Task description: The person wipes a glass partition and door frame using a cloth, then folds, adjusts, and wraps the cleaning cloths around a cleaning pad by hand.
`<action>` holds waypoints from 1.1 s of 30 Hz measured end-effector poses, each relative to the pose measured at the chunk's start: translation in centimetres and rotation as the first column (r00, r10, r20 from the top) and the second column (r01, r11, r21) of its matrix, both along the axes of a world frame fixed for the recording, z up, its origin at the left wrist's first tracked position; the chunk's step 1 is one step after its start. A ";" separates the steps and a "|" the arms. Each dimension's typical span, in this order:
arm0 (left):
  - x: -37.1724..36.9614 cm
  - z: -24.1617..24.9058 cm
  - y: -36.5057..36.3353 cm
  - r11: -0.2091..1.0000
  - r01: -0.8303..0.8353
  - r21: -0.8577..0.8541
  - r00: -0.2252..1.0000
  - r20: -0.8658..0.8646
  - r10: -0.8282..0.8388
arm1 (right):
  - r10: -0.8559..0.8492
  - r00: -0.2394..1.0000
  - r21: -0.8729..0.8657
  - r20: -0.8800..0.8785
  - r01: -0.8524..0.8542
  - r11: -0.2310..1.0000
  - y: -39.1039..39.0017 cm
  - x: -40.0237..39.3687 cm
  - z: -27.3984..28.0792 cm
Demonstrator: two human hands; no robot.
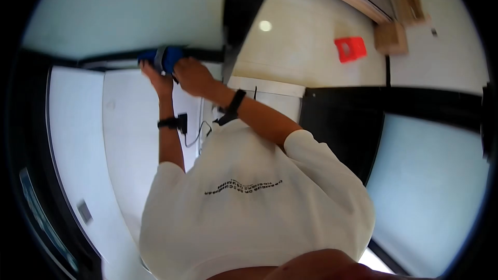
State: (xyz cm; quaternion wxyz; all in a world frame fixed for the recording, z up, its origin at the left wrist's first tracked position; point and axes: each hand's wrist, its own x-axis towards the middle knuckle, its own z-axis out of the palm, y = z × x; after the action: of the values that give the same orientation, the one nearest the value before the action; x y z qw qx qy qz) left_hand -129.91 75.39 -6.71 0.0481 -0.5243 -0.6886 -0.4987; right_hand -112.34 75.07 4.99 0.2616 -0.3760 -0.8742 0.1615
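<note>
A blue object with a grey band point(166, 60) is held up against the dark lower edge of a frosted panel point(129, 10); blur hides its exact kind. My right hand point(194, 76) reaches across from the right, with fingers closed around the object's right end. Under its left end is my left hand point(154, 79), its fingers curled up against it. Both wrists wear black bands, and a thin cable point(196, 137) hangs by the left one.
White panels point(129, 140) stand below and left of my hands. A black upright point(249, 0) runs close on the right. Farther right are a red plastic item point(351, 49), a brown box point(390, 39) and a black-framed frosted panel point(430, 176).
</note>
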 end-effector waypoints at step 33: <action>60.2 21.7 -6.6 -0.311 0.916 0.252 -0.400 0.599 -0.693 | -0.641 0.260 -0.164 -0.723 0.835 0.525 -24.1 48.5 11.4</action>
State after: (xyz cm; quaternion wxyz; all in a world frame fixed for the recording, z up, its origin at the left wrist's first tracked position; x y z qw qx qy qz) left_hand -69.73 68.82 15.04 -0.6669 -0.6757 -0.0512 -0.3099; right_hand -63.82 50.96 16.39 0.6652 -0.6110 -0.4276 0.0376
